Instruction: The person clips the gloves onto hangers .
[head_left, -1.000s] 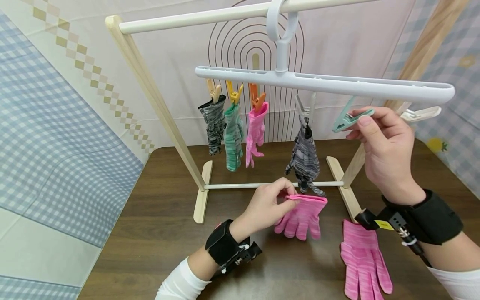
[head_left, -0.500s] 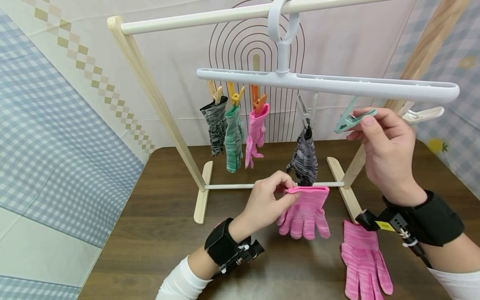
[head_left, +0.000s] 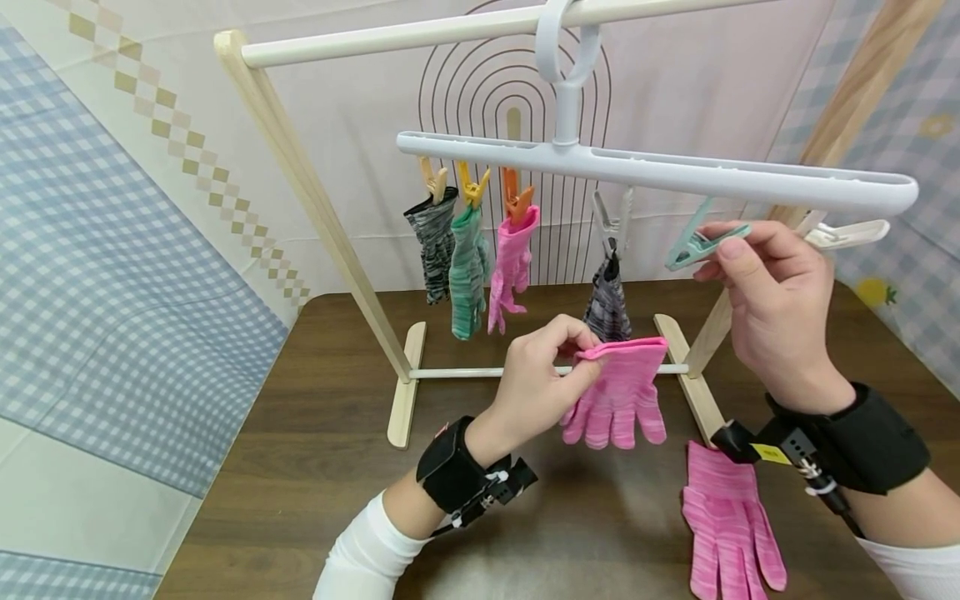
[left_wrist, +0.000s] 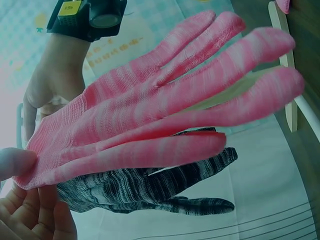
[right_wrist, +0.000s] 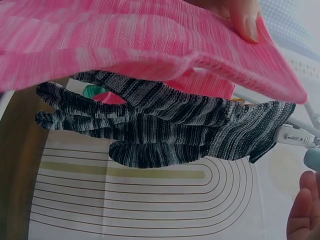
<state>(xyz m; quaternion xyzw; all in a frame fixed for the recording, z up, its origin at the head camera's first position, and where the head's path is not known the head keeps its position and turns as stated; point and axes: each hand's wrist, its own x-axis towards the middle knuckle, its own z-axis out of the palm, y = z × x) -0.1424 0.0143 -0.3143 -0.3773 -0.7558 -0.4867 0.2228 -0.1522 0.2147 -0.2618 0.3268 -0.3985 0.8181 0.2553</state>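
My left hand (head_left: 543,383) pinches the cuff of a pink striped knit glove (head_left: 622,400), which hangs fingers-down over the table. My right hand (head_left: 780,308) squeezes a mint-green clothespin (head_left: 697,247) fixed under the right half of a pale hanger (head_left: 675,173). The glove's cuff is below and left of that clothespin. Behind it a black-and-grey glove (head_left: 606,304) hangs from a grey clothespin (head_left: 611,223), its lower part hidden by the pink glove. The left wrist view shows the pink glove (left_wrist: 150,105) spread flat, thumb and fingers at its cuff.
Left along the hanger hang a black-and-grey glove (head_left: 432,250), a green one (head_left: 468,275) and a small-looking pink one (head_left: 513,258). Another pink glove (head_left: 727,517) lies on the table (head_left: 300,500). A white clothespin (head_left: 851,234) sits at the right end. A wooden rack (head_left: 315,200) carries the hanger.
My left hand has raised the pink glove and shifted it slightly right, covering more of the black-and-grey glove behind. My right hand stays at the mint-green clothespin.
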